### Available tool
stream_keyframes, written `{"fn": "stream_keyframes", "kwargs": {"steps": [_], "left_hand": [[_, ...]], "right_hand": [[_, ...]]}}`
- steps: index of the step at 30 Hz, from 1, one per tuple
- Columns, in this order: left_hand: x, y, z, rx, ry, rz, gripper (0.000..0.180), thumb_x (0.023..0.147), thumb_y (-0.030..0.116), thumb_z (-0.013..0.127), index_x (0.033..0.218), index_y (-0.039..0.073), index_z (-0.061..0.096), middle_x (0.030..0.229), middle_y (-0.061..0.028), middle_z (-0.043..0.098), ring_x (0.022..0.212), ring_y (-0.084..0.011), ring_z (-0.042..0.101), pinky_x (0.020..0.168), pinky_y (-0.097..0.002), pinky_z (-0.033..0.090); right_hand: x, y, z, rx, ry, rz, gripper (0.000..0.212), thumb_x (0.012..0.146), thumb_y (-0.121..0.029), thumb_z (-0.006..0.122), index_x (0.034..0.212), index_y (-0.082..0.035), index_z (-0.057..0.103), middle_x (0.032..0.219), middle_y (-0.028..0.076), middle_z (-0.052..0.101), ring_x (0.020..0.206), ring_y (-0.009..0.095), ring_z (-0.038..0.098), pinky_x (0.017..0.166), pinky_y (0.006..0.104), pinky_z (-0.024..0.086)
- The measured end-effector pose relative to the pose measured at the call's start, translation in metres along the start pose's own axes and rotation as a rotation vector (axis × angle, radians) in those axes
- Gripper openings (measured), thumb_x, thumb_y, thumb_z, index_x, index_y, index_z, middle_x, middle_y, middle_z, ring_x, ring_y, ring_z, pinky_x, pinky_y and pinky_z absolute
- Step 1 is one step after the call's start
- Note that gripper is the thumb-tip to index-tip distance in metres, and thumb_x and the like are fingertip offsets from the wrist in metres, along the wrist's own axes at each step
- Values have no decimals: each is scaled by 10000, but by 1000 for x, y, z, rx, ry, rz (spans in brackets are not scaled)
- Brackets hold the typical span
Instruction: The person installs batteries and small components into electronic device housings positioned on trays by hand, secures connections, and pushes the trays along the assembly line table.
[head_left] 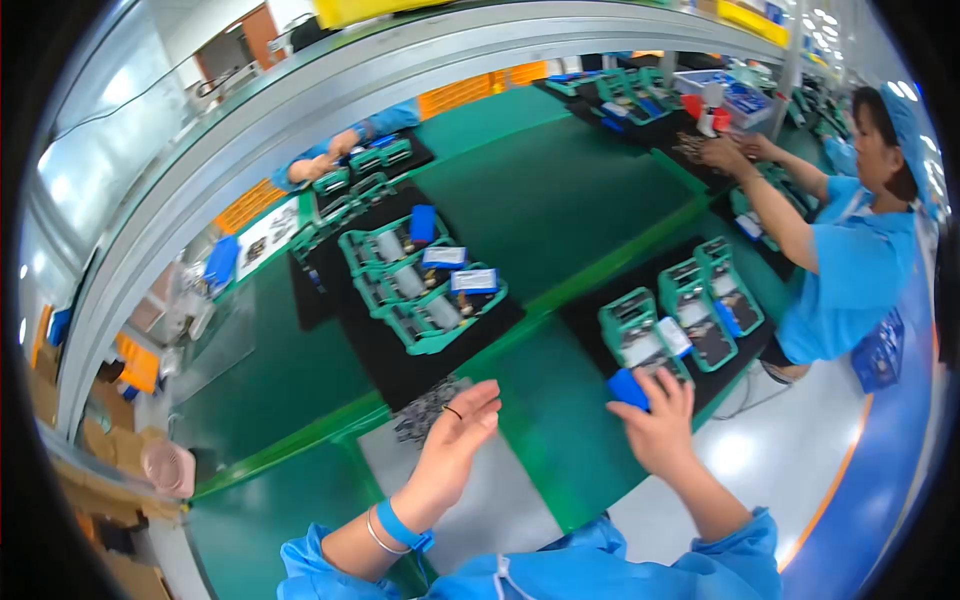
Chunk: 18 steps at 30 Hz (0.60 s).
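Note:
My left hand (pixel 455 440) is raised over a grey sheet (pixel 500 495), fingers stretched out and close together, with nothing seen in it. A pile of small dark grey parts (pixel 425 412) lies just beyond that hand. To the right, my right hand (pixel 662 425) has thumb and fingers around a blue block (pixel 628 388). It is at the near end of a green open housing (pixel 632 318) on a black mat. Two more green housings (pixel 690 305) stand beside it, with a white-labelled blue block (pixel 674 337) between them.
Ahead on a black mat (pixel 375 355) sit several green housings (pixel 420 330) with blue blocks (pixel 474 281). A co-worker (pixel 860 240) handles parts at the right; another person's hands (pixel 325 160) work at the far left. A metal frame rail (pixel 180 165) arches overhead.

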<state>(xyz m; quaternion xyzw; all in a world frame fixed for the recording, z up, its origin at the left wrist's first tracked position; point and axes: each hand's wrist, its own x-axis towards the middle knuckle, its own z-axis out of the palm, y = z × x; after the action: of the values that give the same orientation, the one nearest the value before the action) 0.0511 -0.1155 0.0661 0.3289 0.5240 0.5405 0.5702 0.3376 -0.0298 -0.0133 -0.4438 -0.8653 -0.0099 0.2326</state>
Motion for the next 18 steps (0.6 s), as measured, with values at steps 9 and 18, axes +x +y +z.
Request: {"fn": "stream_keyframes", "kwargs": {"steps": [9,18], "left_hand": [[-9,-11,-107,145,547,142,520,980,268,578,1446,94,426,1471,-94,440,1314,-233,445,1005,-433,413],[16,-19,-129,-247,473,-40,556,936,244,655,1410,71,422,1328,-98,529,1172,-253,538,929,-450,486]], "right_hand": [[37,10,-37,258,38,11,343,826,-65,664,1163,-128,681,1447,160,482,1363,421,376,1112,569,304],[182,-32,71,956,-289,524,379,1003,-306,528,1280,-61,610,1106,150,683,860,202,651,754,334,529]]}}
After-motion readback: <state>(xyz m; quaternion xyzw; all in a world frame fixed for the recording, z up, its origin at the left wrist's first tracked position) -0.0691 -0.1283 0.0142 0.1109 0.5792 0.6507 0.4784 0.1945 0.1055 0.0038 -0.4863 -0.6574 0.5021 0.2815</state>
